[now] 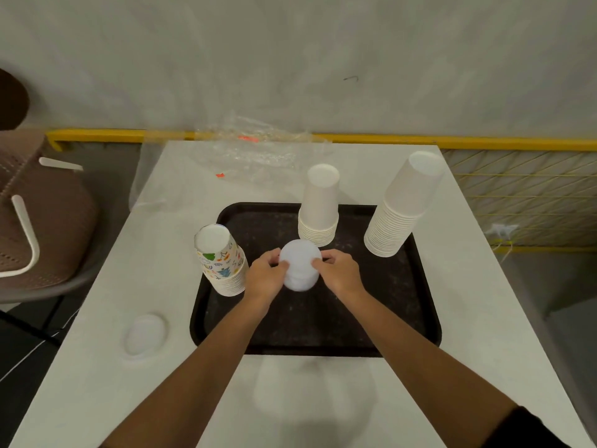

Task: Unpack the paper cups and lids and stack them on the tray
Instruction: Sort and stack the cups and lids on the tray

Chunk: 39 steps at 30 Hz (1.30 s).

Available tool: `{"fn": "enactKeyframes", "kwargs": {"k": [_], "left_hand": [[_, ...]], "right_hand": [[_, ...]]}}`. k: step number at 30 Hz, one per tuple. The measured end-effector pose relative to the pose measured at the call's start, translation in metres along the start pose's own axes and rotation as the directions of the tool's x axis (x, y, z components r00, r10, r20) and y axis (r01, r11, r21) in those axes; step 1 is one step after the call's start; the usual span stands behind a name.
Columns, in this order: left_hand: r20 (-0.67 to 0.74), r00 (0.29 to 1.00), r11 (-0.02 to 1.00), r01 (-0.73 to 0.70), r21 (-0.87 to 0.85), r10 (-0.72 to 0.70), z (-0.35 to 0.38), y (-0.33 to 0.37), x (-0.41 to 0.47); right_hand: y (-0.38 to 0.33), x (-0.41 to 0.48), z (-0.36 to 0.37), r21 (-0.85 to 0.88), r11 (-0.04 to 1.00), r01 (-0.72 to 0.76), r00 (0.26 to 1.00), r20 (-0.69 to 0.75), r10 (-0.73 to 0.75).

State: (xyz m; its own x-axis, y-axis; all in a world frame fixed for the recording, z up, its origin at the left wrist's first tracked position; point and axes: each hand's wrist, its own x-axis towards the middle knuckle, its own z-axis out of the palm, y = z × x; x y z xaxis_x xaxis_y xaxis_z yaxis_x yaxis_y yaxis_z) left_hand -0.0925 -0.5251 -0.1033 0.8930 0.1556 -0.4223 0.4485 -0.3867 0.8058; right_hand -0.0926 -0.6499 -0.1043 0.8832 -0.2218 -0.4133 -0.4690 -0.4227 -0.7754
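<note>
Left hand (265, 274), right hand (337, 271): fingers (274, 255) curled round lid stack (300, 265) between them. I'd square it, then seat it flat on tray (323, 321) beneath.

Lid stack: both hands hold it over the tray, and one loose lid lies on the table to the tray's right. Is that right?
No. The loose lid lies on the table to the left of the tray, as the head view shows. The left hand and right hand do both hold the lid stack over the tray.
</note>
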Motion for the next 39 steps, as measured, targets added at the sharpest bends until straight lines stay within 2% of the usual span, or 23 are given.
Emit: {"fn": "enactKeyframes", "kwargs": {"k": [8,13,20,23,26,32,36,39], "left_hand": [[0.019,0.997,0.993,-0.070,0.093,0.069,0.000,0.000,-0.004],[0.079,0.997,0.989,-0.028,0.143,0.017,-0.007,-0.011,-0.017],[0.137,0.991,0.996,-0.007,0.093,-0.006,-0.039,-0.045,-0.052],[0.158,0.987,0.996,-0.048,0.075,0.036,-0.063,-0.063,-0.067],[0.126,0.988,0.992,-0.099,0.084,0.088,-0.091,-0.081,-0.077],[-0.032,0.992,0.983,-0.117,0.138,0.123,-0.158,-0.113,-0.068],[-0.103,0.989,0.985,-0.087,0.149,0.103,-0.199,-0.131,-0.058],[-0.109,0.993,0.985,-0.022,0.170,0.041,-0.219,-0.144,-0.048]], "right_hand": [[0.006,0.000,-0.003,0.003,1.000,0.014,1.000,0.008,-0.014],[0.016,-0.013,-0.004,0.014,1.000,-0.007,1.000,-0.005,0.007],[0.027,-0.047,0.006,0.033,0.999,-0.013,1.000,-0.012,0.013],[0.025,-0.065,0.022,0.046,0.999,-0.015,1.000,0.001,0.015],[0.020,-0.083,0.047,0.052,0.999,-0.015,0.998,0.055,0.012],[-0.007,-0.104,0.111,0.049,0.999,0.012,0.984,0.178,-0.021],[-0.029,-0.112,0.153,0.059,0.998,0.027,0.960,0.277,-0.042],[-0.038,-0.114,0.180,-0.018,0.998,0.065,0.950,0.308,-0.056]]}}
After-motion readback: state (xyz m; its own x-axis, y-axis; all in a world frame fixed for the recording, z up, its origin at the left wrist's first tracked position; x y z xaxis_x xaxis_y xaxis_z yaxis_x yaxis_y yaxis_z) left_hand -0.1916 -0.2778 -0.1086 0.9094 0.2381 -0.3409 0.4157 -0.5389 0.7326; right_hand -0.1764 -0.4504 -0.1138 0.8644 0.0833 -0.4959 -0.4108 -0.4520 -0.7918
